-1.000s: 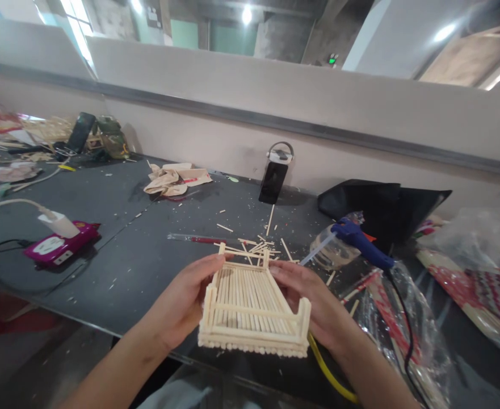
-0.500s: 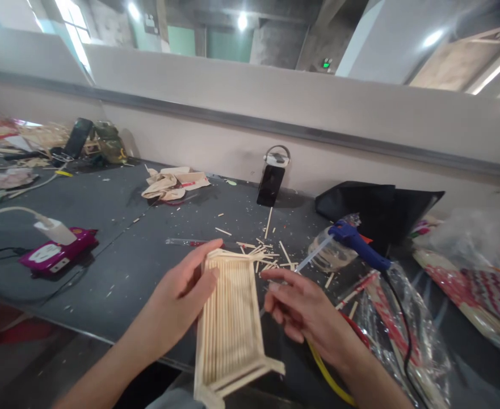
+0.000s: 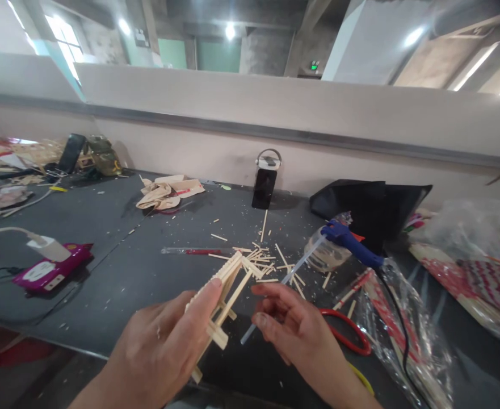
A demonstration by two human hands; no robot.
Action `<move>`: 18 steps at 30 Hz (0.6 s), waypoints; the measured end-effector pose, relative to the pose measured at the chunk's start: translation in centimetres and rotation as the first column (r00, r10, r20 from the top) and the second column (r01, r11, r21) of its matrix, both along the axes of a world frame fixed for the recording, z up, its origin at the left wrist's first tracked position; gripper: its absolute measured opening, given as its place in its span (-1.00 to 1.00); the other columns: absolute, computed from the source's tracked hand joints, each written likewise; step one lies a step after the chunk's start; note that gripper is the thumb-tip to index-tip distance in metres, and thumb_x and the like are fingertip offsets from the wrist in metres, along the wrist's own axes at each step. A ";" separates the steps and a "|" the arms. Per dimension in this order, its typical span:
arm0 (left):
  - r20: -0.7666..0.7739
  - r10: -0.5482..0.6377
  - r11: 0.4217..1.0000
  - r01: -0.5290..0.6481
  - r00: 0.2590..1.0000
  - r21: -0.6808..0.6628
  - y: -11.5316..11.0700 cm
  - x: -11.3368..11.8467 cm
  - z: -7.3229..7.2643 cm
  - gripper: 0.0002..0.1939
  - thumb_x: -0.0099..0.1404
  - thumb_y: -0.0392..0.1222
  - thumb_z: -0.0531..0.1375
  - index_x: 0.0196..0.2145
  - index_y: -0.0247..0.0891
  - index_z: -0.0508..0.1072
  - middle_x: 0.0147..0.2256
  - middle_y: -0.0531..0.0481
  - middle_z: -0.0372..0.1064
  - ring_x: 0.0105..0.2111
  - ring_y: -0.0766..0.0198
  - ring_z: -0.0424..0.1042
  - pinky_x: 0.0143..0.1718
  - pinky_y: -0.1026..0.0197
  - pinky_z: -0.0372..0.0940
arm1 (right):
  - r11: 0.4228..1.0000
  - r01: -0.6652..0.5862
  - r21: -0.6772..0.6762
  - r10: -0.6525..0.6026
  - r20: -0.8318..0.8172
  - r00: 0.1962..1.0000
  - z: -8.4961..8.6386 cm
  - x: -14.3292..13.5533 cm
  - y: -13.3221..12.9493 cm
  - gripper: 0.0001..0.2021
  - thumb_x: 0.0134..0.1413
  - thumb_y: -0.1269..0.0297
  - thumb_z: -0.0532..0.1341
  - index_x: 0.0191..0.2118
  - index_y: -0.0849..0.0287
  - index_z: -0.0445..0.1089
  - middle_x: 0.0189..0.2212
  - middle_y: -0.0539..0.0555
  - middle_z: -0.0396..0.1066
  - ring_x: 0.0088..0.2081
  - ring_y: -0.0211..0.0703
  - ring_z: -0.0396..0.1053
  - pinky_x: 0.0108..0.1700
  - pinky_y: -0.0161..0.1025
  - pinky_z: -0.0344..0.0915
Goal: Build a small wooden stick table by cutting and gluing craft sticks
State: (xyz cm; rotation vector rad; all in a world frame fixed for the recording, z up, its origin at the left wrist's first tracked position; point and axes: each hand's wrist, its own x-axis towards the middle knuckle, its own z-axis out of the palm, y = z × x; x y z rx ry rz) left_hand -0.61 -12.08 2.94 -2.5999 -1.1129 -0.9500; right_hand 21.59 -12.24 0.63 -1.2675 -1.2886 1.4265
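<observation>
Free tabletop beside power strip; glue gun obstructs beyond right hand.

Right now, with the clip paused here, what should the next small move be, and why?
Probably bring the right hand to the free side of the stick frame to steady it. The left hand alone grips the frame, which is tilted steeply, while the right hand's fingers curl loosely nearby, apart from it.

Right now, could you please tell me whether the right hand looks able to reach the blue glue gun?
Probably yes: the right hand looks empty, the blue glue gun lies ahead and to its right, and nothing appears to stand between them.
</observation>
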 end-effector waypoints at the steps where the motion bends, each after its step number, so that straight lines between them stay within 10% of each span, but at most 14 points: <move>1: -0.024 -0.008 1.000 0.008 1.000 0.022 0.0 -0.1 0.1 -0.24 0.31 -0.47 -0.08 0.37 -0.19 -0.30 -0.36 -0.05 0.51 -0.48 0.25 0.47 -0.50 0.28 0.31 | 1.000 0.002 -0.025 -0.003 -0.039 0.999 0.0 -0.1 -0.1 -0.63 -0.02 0.11 0.33 -0.08 0.10 0.40 -0.42 0.00 0.33 -0.51 -0.34 0.23 -0.70 -0.49 0.08; 11: -0.233 -0.062 0.983 0.099 0.971 0.152 0.3 -1.1 -1.4 -0.37 0.35 -0.42 -0.03 0.34 -0.30 -0.05 -0.25 -0.21 0.51 -0.41 0.17 0.48 -0.47 0.22 0.36 | 0.937 -0.214 -0.275 -0.002 -0.620 0.785 0.3 -2.7 -1.3 -0.71 -0.07 0.09 0.40 -0.30 0.19 0.46 -0.55 -0.03 0.35 -0.64 -0.47 0.14 -0.74 -0.55 -0.05; 18: -0.259 -0.097 0.977 0.141 0.961 0.159 0.7 -2.1 -0.3 -0.35 0.38 -0.39 -0.02 0.36 -0.32 -0.14 -0.16 -0.28 0.51 -0.23 0.04 0.51 -0.29 0.07 0.37 | 0.949 -0.124 -0.291 -0.079 -0.598 0.797 -0.1 -2.2 -1.0 -0.70 -0.08 0.15 0.39 -0.22 0.19 0.47 -0.50 -0.02 0.37 -0.59 -0.43 0.17 -0.72 -0.54 -0.02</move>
